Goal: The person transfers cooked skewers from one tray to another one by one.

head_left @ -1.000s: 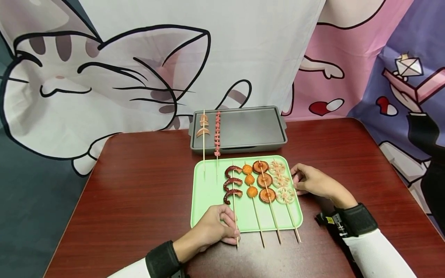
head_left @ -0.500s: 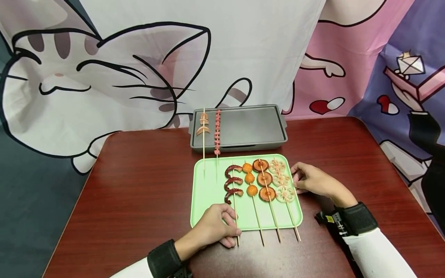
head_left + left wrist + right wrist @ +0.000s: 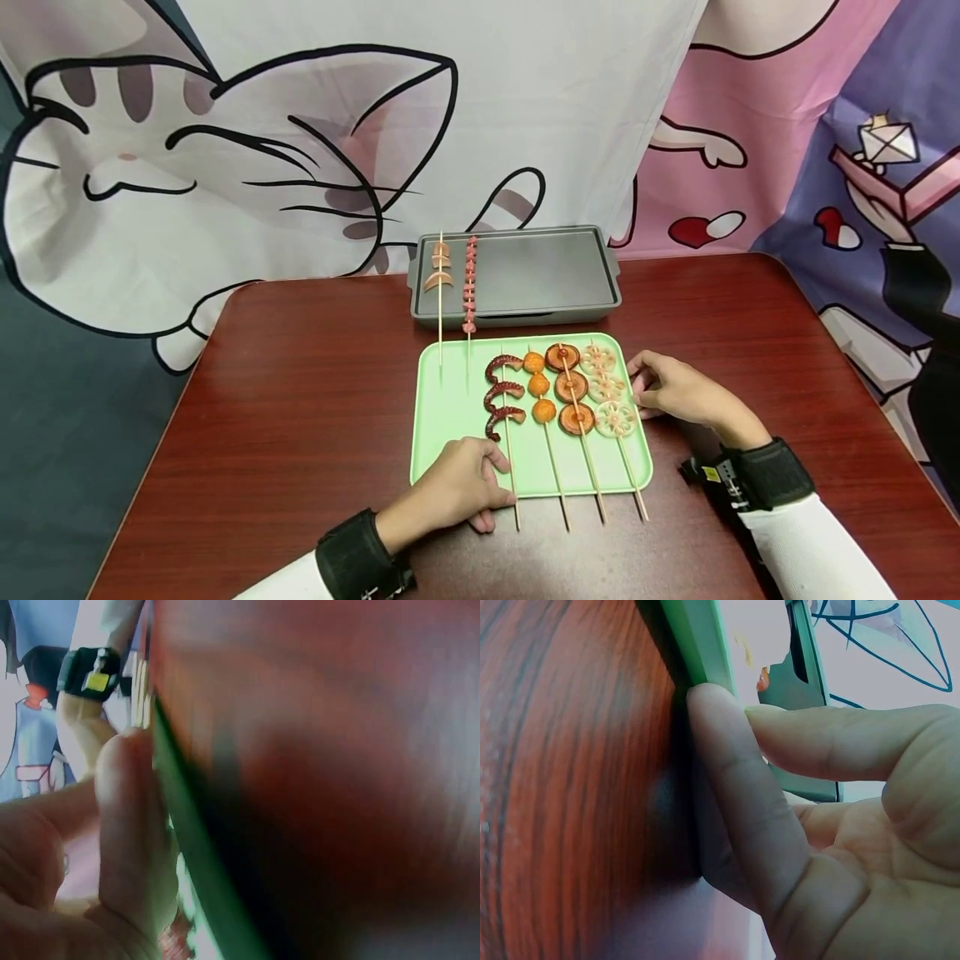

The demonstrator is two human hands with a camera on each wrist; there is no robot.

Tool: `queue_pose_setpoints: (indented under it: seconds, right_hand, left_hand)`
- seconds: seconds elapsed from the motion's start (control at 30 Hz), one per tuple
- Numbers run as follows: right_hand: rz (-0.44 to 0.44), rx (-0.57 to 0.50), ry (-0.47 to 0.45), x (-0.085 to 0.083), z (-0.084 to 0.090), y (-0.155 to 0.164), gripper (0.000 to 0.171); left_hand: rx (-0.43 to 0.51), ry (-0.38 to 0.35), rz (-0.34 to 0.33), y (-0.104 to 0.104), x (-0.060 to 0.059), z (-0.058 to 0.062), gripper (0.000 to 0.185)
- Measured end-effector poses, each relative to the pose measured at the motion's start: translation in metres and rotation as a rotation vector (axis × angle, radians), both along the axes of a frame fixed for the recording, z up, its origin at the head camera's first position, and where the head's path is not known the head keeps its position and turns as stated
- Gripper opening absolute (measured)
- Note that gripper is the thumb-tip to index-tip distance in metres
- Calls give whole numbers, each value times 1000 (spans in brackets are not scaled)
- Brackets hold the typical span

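A light green tray (image 3: 457,425) lies on the table with several food skewers on it. Beside the stick of the octopus-tentacle skewer (image 3: 504,392) is my left hand (image 3: 457,483), its thumb and forefinger spread apart at the tray's near edge. In the left wrist view the tray's green rim (image 3: 199,825) runs right along my fingers. My right hand (image 3: 675,392) pinches the tray's right edge between thumb and forefinger, as the right wrist view shows at the green rim (image 3: 697,637). Right of the tentacles lie skewers of orange balls (image 3: 543,411), mushroom slices (image 3: 576,419) and lotus root slices (image 3: 615,419).
Behind the tray stands a grey grill pan (image 3: 540,275), carrying a skewer of tan curved pieces (image 3: 438,281) and a pink meat skewer (image 3: 469,287); their sticks overhang the green tray. A printed cloth (image 3: 300,167) hangs behind the reddish-brown table (image 3: 300,400).
My left thumb and fingers have loosened from the tentacle skewer's stick, whose lower end has shifted slightly right. My right hand has kept its place at the tray's edge.
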State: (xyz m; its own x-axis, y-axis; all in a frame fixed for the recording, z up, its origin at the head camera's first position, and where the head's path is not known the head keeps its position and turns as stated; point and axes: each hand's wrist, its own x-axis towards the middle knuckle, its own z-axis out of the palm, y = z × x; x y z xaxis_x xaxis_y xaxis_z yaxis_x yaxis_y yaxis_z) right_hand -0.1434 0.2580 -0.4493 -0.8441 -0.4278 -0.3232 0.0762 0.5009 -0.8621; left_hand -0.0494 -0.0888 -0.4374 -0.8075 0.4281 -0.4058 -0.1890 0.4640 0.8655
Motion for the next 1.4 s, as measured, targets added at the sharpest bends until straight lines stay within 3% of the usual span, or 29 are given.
queue_pose_setpoints:
  seconds: [0.23,0.47,0.6,0.8,1.03,1.13,1.3,1.4]
  right_hand:
    - [-1,-2,-4,0,0,0,34]
    - [2,-4,-4,0,0,0,33]
    - [-2,-13,-2,1,2,0,31]
    - [-2,-9,1,0,2,-1,32]
    - [-3,-6,3,0,1,-1,33]
    - [-5,-7,4,0,1,-1,33]
    - [-2,-11,3,0,1,-1,33]
    - [-1,-10,5,0,1,-1,33]
  left_hand:
    - [-128,183,-52,-11,-9,18,31]
    - [-316,370,-50,-22,-14,34,34]
    - [-348,421,-67,-28,-19,42,33]
    - [-284,444,-58,-41,-29,54,30]
    - [-180,472,79,-57,-43,62,29]
    - [-69,420,133,-62,-51,61,35]
    - [162,271,195,-66,-65,55,46]
    - [241,209,219,-68,-71,53,51]
